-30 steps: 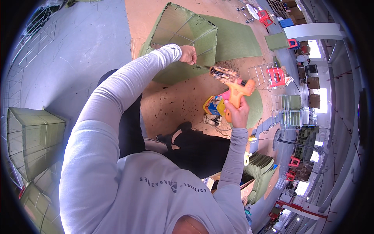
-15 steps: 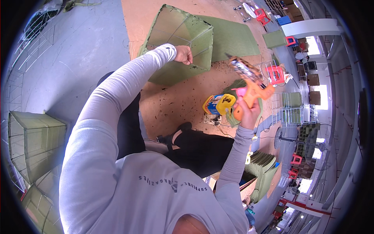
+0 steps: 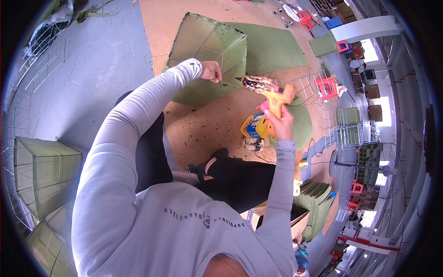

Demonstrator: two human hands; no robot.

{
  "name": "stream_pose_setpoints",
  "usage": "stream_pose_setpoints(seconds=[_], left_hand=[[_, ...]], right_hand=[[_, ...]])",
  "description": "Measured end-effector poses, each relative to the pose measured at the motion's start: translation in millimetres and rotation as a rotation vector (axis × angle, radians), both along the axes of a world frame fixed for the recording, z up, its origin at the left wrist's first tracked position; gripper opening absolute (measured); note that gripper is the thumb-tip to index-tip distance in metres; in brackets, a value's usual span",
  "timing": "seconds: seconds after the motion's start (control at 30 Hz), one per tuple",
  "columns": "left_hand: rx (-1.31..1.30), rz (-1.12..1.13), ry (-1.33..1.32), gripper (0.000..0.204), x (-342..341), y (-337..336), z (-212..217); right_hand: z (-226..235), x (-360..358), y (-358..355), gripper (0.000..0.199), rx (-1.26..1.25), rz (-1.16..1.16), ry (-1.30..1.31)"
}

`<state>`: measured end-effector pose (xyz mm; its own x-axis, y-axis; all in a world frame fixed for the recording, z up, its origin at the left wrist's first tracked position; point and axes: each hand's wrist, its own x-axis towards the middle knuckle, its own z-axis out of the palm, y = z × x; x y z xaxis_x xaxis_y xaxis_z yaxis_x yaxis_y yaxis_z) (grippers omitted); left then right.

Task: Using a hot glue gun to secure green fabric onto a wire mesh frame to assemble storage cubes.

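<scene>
glue gun (image 3: pixel 272 94): orange plastic, smeared nozzle | wire frame (image 3: pixel 207 51): thin metal under matt green cloth | floor board (image 3: pixel 207 124): rough speckled wood | stool (image 3: pixel 326 87): glossy red plastic

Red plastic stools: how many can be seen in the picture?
4: one red stool top centre, one beside the white pillar, one right of the glue gun, one lower right. Others may be hidden.

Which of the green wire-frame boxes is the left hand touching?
The green-covered wire box lying on the brown board, by the left hand. The other boxes stand far off at the left edge, untouched.
</scene>
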<state>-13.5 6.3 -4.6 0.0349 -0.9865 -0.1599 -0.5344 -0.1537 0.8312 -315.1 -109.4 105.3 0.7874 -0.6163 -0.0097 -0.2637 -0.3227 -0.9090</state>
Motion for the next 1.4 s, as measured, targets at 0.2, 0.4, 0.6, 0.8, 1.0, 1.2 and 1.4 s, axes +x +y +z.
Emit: stream_pose_setpoints(seconds=[0.2,0.4,0.6,0.8,1.0,1.2,1.4], left_hand=[[0.028,-0.032,-0.032,0.025,-12,3,8],[0.028,-0.052,-0.012,0.025,-15,7,6],[0.029,-0.077,-0.038,0.026,-23,10,9],[-0.006,0.020,-0.064,0.022,-13,9,11],[-0.086,0.037,-0.058,0.023,-10,4,2],[0.015,-0.010,-0.062,0.025,-2,1,6],[-0.068,-0.059,-0.131,0.023,12,8,3]], right_hand=[[22,37,-35,0.028,-0.222,0.197,0.242],[50,67,-41,0.030,-0.125,0.340,0.509],[65,89,-47,0.031,0.018,0.432,0.632],[89,73,-63,0.030,-0.022,0.410,0.636],[85,-21,-85,0.033,0.180,0.158,0.184],[3,-157,-101,0.042,0.386,-0.135,-0.306],[-146,-249,-61,0.053,0.672,-0.602,-0.736]])
